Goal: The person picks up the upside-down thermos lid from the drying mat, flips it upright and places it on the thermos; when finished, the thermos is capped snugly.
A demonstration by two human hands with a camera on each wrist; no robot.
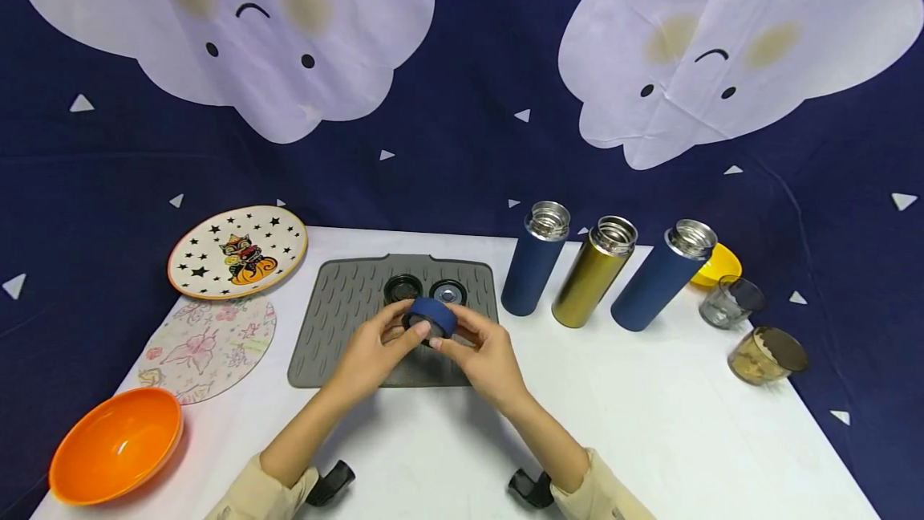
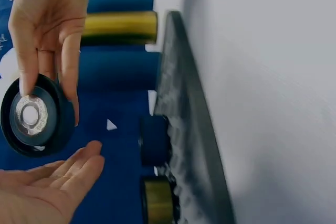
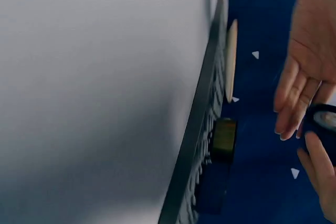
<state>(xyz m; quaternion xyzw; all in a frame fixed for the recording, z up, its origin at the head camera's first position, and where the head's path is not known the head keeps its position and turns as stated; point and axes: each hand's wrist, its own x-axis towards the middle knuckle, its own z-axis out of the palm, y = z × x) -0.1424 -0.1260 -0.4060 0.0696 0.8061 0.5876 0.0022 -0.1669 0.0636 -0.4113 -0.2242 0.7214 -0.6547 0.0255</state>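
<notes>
In the head feed, I had the blue lid raised above the gray mat, pinched between thumb and fingertips of both the left hand and right hand. Two blue bottles and a gold bottle stood uncapped near the tabletop's far edge; their contents were indiscernible. An orange bowl sat at the near left corner, an amber glass by the right edge. My left-wrist feed showed a silver disc inside the lid. My right-wrist feed showed a gold cap on the mat.
</notes>
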